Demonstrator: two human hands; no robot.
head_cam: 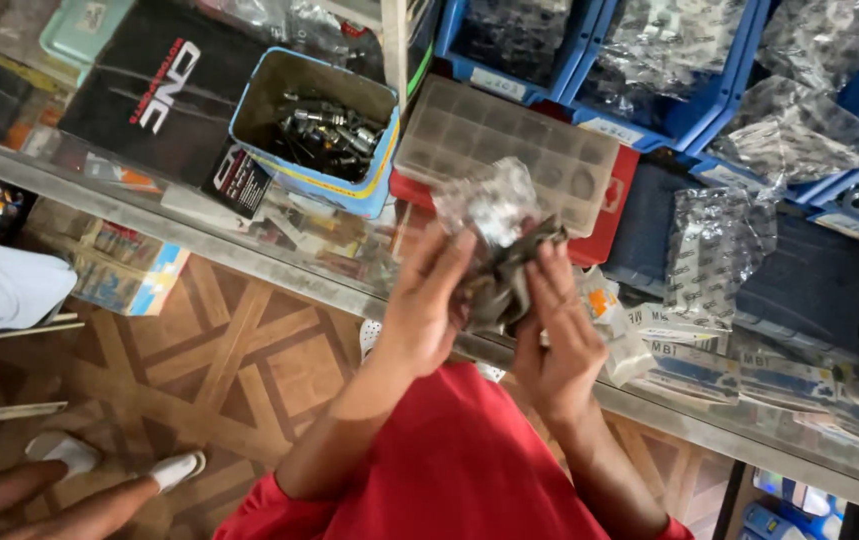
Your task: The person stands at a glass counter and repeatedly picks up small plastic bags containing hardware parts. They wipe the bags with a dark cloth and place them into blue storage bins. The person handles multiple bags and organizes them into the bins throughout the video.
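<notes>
Hands meet over the front edge of the glass desk [249, 255], both raised in front of the red shirt [459, 470]. Between them is a clear plastic bag [497, 212] with dark metal parts [501, 285] inside it, held just in front of the translucent compartment box [509, 150] that lies on the desk. The left hand [427, 310] has its fingers [449, 265] closed on the bag's left side, thumb tucked behind the crumpled plastic. The right hand [554, 335] presses its fingers [547, 280] against the bag's right side, clamped on the lower, darker part where the metal pieces sit. The bag's top puffs up above both hands and overlaps the near edge of the compartment box.

Left of the compartment box stands an open blue tin [314, 130] holding small metal fittings. Further left of the box lies a black carton [164, 85]. Under the compartment box shows a flat red case [609, 215]. Behind and to the right of the box sit blue bins [649, 110] filled with bagged hardware, and a loose bag of small parts [714, 250] lies right of the box on a dark surface. Below the desk's glass edge, left of the hands, the wooden parquet floor [229, 370] shows, with another person's feet in pale sandals [119, 465] at the far lower left
</notes>
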